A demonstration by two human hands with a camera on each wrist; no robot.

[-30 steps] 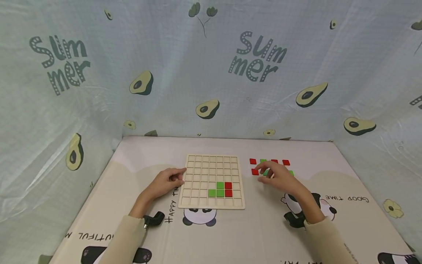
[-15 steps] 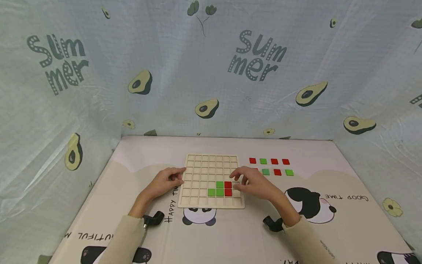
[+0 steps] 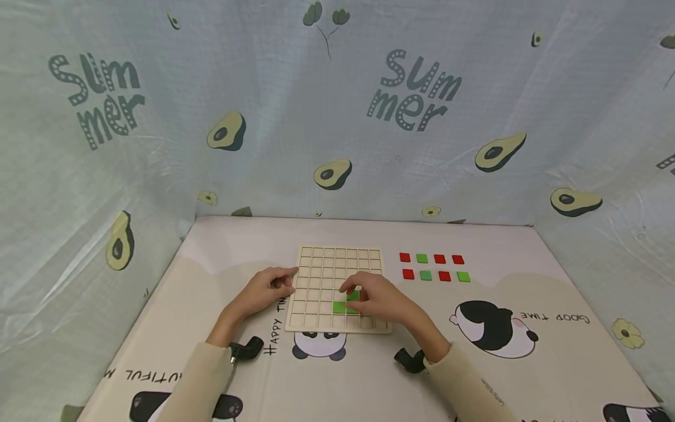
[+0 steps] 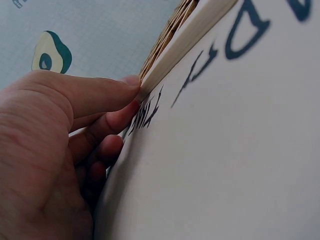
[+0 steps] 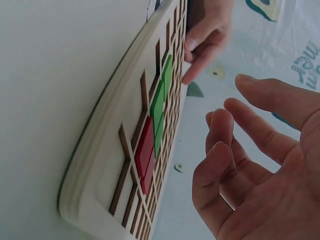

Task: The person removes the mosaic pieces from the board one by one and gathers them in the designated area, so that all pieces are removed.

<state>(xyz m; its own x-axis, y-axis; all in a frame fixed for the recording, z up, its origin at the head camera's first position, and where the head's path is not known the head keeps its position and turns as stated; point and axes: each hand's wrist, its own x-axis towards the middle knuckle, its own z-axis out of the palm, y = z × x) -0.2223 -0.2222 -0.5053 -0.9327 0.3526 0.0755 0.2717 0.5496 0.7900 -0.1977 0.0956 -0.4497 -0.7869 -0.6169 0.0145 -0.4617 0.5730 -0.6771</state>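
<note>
A pale wooden grid board (image 3: pixel 316 278) lies on the table. Thumb and fingers of my left hand (image 3: pixel 268 290) hold its left edge; the left wrist view shows the thumb (image 4: pixel 112 90) at the rim. Over the lower right squares hovers my right hand (image 3: pixel 381 298), thumb and index finger parted, nothing between them in the right wrist view. Green tiles (image 3: pixel 339 307) fill some squares below that hand. Red tiles (image 5: pixel 145 142) sit beside them in the right wrist view, hidden by the hand in the head view.
Right of the board, loose red tiles (image 3: pixel 408 274) and green tiles (image 3: pixel 463 276) lie in two rows. A printed cloth covers the table, and a curtain with avocado prints (image 3: pixel 332 174) hangs behind it and along both sides.
My right hand has moved left from above the loose tiles, across the board's right edge, to the coloured tiles. My left hand has stayed at the board's edge.
</note>
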